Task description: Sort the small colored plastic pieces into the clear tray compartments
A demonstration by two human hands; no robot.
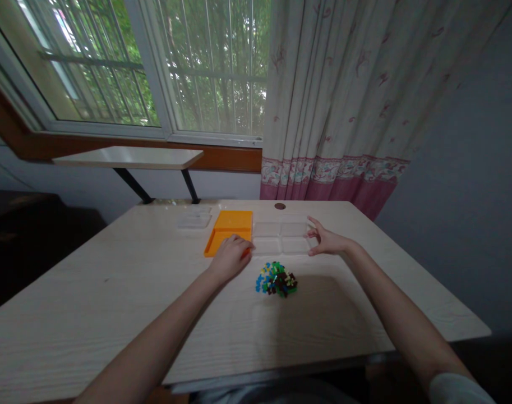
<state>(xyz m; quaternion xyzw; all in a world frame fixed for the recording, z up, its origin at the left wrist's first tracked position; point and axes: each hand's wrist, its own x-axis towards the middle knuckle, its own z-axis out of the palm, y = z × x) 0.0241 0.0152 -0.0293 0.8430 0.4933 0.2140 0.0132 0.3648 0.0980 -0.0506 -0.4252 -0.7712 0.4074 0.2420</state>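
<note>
A clear compartment tray with several sections lies on the table, its left side against an orange case. My left hand lies over the front right corner of the case, fingers curled and closed. Its fingertips meet the left edge of the clear tray; the thumb side is partly hidden. My right hand holds the tray's right end, with the fingertips at the far corner and the thumb at the near corner. In front of the tray lies a pile of small blue, green, yellow and dark brown pieces.
Clear plastic boxes or lids lie left of the orange case. A raised shelf on black legs stands at the back left of the wooden table. A dark round disc or hole is near the back edge, before a curtain.
</note>
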